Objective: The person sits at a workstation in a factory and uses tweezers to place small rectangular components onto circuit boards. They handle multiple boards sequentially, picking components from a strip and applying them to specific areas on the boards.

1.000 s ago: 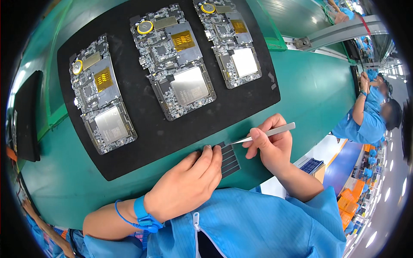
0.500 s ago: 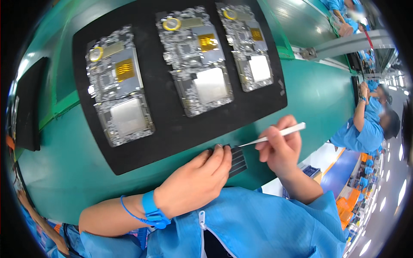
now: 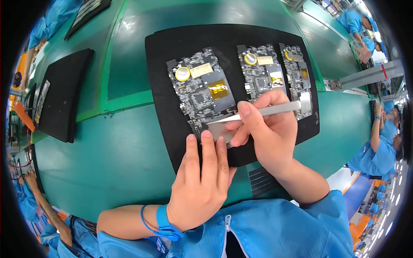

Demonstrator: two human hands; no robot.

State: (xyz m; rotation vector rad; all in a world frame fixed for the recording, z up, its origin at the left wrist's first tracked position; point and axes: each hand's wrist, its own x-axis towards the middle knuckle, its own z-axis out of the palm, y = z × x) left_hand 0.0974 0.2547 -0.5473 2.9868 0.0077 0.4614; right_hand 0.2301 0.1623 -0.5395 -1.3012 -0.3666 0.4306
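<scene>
Three circuit boards lie in a row on a black foam pad: a left one (image 3: 198,98), a middle one (image 3: 258,81) and a right one (image 3: 297,75). Each carries a yellow-rimmed coin cell and an amber tape patch. My left hand (image 3: 195,189) rests with fingers stretched out, its fingertips on the lower end of the left board. Closed round a pair of pale tweezers (image 3: 282,108), my right hand (image 3: 273,137) hovers over that same end. The tweezer tips meet the board near its silver plate, partly hidden by my fingers; whether they grip anything is too small to tell.
The foam pad (image 3: 161,116) lies on a green table (image 3: 112,159). A sheet of black strips (image 3: 261,180) sits at its near edge. Another black pad (image 3: 64,94) is on the left, a metal rail (image 3: 365,75) at the right. Co-workers in blue surround the bench.
Both hands have moved from the strip sheet up to the left board, tweezers still in the right hand. My left fingers have spread onto the board. The view has shifted, showing the pad farther right.
</scene>
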